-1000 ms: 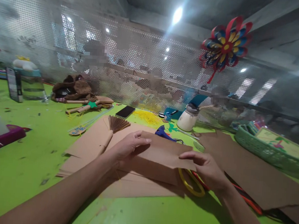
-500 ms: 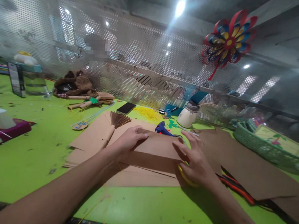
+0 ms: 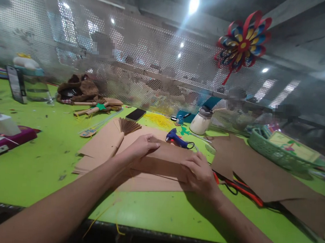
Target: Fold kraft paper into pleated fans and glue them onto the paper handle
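Observation:
A folded piece of brown paper (image 3: 165, 159) is held between my two hands, its crease running sideways. My left hand (image 3: 144, 146) grips its left end, thumb on top and fingers hidden behind. At the right end my right hand (image 3: 198, 171) has its fingers closed over the edge. Under them lies a stack of brown paper sheets (image 3: 95, 146) on the green table. A rolled paper piece with a pleated fan top (image 3: 120, 137) rests on the stack, left of my left hand. Just behind the folded paper is a blue glue gun (image 3: 178, 139).
Scissors with red handles (image 3: 246, 192) lie partly under dark brown sheets (image 3: 272, 176) at right. Farther back stand a green basket (image 3: 276, 152), a white jar (image 3: 201, 122), a phone (image 3: 135, 114) and yellow shreds (image 3: 159, 120). A purple power strip (image 3: 9, 141) sits at left.
My right hand has gone from spread fingers to closed on the folded paper's right end. My left hand keeps its grip. The view has shifted slightly.

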`<state>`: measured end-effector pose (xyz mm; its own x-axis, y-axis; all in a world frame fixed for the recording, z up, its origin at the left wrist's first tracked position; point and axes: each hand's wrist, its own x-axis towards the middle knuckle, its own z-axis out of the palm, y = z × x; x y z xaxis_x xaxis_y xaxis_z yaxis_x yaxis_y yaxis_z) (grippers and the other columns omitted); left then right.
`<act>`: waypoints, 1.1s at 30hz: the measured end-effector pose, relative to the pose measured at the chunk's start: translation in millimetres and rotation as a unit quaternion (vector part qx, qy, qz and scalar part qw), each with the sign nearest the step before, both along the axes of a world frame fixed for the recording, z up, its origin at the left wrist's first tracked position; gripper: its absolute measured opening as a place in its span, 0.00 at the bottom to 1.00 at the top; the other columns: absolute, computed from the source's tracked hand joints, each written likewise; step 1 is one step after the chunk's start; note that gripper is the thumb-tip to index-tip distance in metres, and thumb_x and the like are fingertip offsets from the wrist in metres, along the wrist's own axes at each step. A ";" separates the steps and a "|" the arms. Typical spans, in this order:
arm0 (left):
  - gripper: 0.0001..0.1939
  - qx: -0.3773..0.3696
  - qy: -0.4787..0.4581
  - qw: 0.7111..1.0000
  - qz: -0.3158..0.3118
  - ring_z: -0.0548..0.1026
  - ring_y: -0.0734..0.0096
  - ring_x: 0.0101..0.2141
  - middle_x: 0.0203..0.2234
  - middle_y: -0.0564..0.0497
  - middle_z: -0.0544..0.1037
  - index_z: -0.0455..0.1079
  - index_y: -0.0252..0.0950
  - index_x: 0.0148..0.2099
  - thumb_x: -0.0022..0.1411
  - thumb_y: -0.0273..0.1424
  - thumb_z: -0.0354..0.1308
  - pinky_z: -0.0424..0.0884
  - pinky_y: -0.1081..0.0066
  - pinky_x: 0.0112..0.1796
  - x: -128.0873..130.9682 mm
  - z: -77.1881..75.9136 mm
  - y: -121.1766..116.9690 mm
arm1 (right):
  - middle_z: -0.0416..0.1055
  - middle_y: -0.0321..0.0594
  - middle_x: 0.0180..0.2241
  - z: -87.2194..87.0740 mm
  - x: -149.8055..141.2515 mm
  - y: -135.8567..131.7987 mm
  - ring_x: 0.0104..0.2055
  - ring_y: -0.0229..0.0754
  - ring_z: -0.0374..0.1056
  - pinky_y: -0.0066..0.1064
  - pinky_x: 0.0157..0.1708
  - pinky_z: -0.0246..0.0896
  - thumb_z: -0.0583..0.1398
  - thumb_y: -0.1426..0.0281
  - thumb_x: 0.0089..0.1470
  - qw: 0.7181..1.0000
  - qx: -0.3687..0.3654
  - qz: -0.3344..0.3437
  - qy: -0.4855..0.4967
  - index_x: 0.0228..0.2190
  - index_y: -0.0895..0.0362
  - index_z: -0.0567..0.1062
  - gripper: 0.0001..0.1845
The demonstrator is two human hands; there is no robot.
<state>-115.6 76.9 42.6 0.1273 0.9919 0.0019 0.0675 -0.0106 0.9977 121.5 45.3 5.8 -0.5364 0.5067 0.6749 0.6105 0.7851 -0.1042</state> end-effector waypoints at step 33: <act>0.10 0.225 0.383 0.893 -0.079 0.70 0.66 0.37 0.35 0.48 0.75 0.72 0.36 0.38 0.57 0.32 0.51 0.65 0.68 0.38 -16.0 -0.2 -16.3 | 0.71 0.41 0.28 0.1 -14.2 0.3 0.33 0.44 0.64 0.34 0.33 0.60 0.57 0.75 0.56 0.973 -0.227 -0.018 -0.046 0.27 0.57 0.74 0.07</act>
